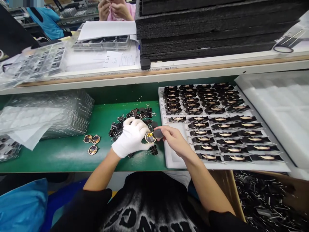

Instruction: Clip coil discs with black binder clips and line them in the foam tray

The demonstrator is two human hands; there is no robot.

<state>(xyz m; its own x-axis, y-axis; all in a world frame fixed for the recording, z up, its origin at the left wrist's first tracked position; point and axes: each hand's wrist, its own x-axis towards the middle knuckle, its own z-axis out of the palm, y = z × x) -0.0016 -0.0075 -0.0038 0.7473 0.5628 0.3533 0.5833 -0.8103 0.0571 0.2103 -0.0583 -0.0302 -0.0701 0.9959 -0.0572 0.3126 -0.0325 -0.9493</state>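
My left hand (132, 137), in a white glove, grips a round gold-rimmed piece (150, 137) with a shiny, mirror-like face. Close against it, my bare right hand (175, 139) pinches a dark grey disc (158, 133) between thumb and fingers. Whether the disc touches the rim, I cannot tell. Black binder clips (117, 127) lie heaped behind and under my gloved hand, partly hidden by it. One more binder clip (153, 150) rests just in front of my fingers. To the left, three similar gold-rimmed pieces (92, 149) lie on the green tabletop (101, 161).
On the right, a white tray (175, 161) holds rows of binder clips clamped on pale-edged pieces. White foam (285, 100) lies beyond it. Clear plastic trays (72, 112) are stacked left. Black foam sheets (205, 35) load the shelf. A box of clips (267, 203) stands below right. Another person's hands (117, 10) show behind.
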